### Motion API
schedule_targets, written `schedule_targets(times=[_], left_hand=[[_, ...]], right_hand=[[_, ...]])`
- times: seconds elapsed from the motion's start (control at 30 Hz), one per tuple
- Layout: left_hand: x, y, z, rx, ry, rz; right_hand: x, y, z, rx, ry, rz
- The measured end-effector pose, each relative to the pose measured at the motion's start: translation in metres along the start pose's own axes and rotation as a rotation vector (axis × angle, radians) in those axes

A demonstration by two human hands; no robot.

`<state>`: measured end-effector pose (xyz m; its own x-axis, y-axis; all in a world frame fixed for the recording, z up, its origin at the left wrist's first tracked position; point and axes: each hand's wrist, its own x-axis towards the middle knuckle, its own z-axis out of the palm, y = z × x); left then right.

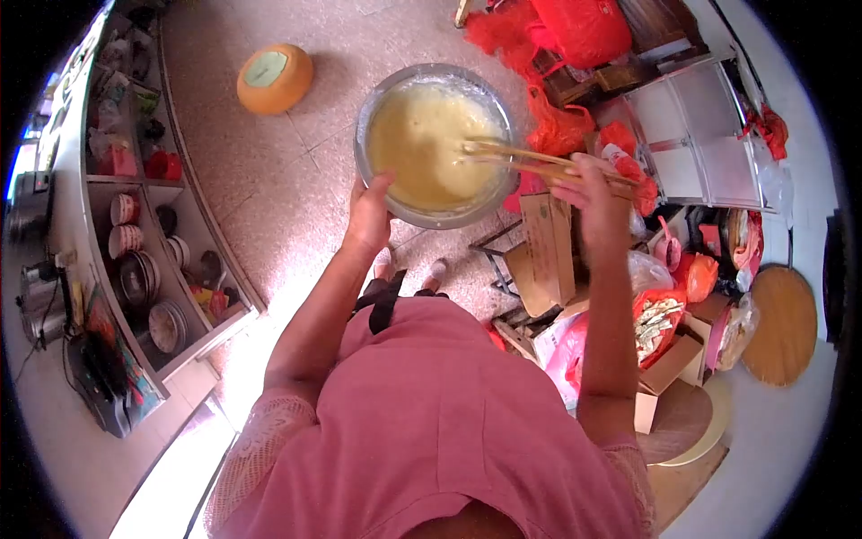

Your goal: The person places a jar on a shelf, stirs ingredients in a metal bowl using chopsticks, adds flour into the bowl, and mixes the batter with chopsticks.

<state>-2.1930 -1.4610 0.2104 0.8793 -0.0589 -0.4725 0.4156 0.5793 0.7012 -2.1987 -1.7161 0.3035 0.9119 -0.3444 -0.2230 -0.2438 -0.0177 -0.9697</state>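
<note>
A round metal bowl (362, 166) with pale yellow batter (409, 148) in it is held up over the floor, in front of my body. My left hand (370, 214) grips its near left rim, with the thumb over the edge. On the right, my right hand (588, 189) is closed round a set of wooden chopsticks (530, 162). Their tips reach into the batter near the middle of the bowl. The surface of the batter looks wet, with paler streaks near the tips.
An orange stool (299, 85) with a pale green top stands on the floor, upper left. Shelves (202, 260) with stacked bowls line the left. Cardboard boxes (549, 238), red plastic bags (575, 31) and a white cabinet (687, 135) crowd the right.
</note>
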Motion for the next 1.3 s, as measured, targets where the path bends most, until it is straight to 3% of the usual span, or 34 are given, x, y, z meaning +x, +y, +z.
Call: schedule_targets(times=[0.2, 0.43, 0.47, 0.57, 0.6, 0.63, 0.7, 0.77, 0.83, 0.87, 0.93, 1.1, 1.23, 1.3], left_hand=[[-0.008, 0.000, 0.005, 0.011, 0.043, -0.001], [0.006, 0.000, -0.013, -0.028, -0.007, 0.012], [0.006, 0.002, -0.012, -0.031, -0.010, 0.015], [0.007, 0.003, -0.010, -0.045, 0.013, -0.012], [0.009, 0.003, -0.011, -0.054, 0.012, -0.025], [0.009, 0.002, -0.011, -0.064, 0.012, -0.041], [0.006, 0.005, -0.009, -0.053, 0.021, -0.043], [0.002, 0.008, -0.005, -0.044, 0.032, -0.035], [-0.001, 0.009, -0.002, -0.006, 0.009, 0.075], [-0.002, 0.009, -0.001, -0.005, 0.011, 0.073], [-0.003, 0.008, 0.002, 0.045, 0.071, 0.156], [0.000, 0.010, -0.004, 0.029, 0.023, 0.127], [0.007, 0.003, -0.011, 0.001, -0.007, 0.133], [0.007, 0.003, -0.012, -0.008, -0.009, 0.128]], right_hand=[[0.008, 0.046, 0.026, 0.597, 0.029, 0.256], [0.002, -0.030, -0.001, 0.545, 0.054, -0.038], [0.001, -0.039, -0.004, 0.521, 0.017, -0.155], [0.002, -0.060, -0.019, 0.651, -0.168, -0.192], [0.000, -0.067, -0.016, 0.552, -0.127, -0.241], [0.000, -0.065, -0.018, 0.549, -0.124, -0.238], [0.002, -0.055, -0.018, 0.171, -0.057, -0.174], [0.004, -0.031, -0.018, 0.098, -0.061, -0.150], [0.001, -0.014, -0.005, -0.088, -0.025, 0.003], [0.000, -0.002, 0.005, -0.088, -0.026, 0.005], [0.001, 0.021, 0.021, 0.261, -0.035, 0.157], [0.008, 0.008, 0.015, 0.475, -0.006, 0.183], [0.008, -0.038, -0.008, 0.455, -0.003, 0.006], [0.009, -0.051, -0.016, 0.384, -0.188, -0.188]])
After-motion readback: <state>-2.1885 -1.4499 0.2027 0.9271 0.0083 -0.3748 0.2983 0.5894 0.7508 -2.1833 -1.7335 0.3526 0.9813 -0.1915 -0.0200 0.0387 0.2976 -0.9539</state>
